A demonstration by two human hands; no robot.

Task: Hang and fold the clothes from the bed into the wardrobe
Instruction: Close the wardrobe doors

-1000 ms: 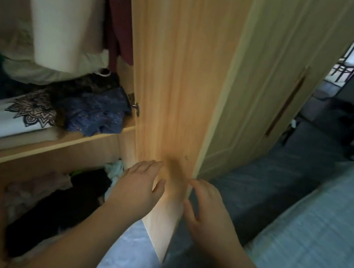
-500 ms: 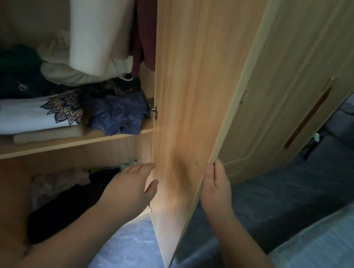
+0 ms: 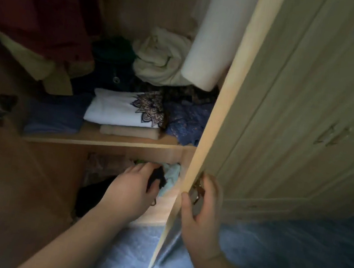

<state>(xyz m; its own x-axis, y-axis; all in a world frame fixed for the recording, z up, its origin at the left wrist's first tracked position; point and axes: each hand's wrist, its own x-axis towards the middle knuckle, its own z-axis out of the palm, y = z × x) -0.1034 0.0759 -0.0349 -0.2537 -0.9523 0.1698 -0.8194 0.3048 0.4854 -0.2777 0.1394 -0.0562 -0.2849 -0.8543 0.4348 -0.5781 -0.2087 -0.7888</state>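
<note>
Left hand [image 3: 134, 187] reaches into the lower compartment, fingers curled on a dark cloth [image 3: 158, 175], which it seems to pinch against the thumb. Right hand [image 3: 201, 207] grips the edge of the open door [image 3: 221, 117], thumb on the near side, fingers round the outer face.

Risks, as I'd judge them: the door could swing in on the left forearm if the right hand slackens. Pulling the dark cloth may drag the pale teal cloth [image 3: 172, 175] beside it out onto the floor [image 3: 269, 249]. The lower pile is a dim tangle, so the hand could lift the wrong piece. On the shelf [image 3: 106, 141] the lace cloth [image 3: 187, 121] lies at the front edge and looks ready to slip off if knocked.

Counted:
- Two hands.
- One open door.
- One shelf.
- Three folded pieces on it: blue [image 3: 55, 116], white with a print [image 3: 118, 109], beige [image 3: 129, 131] beneath the white.
- Three loose heaps there: the lace cloth, a cream bundle [image 3: 158, 63], a dark green pile [image 3: 112, 50].
- Two hanging garments: red [image 3: 38, 0], white [image 3: 214, 37].
- Below, at least three cloths; more I cannot tell.

No bed is in sight.
</note>
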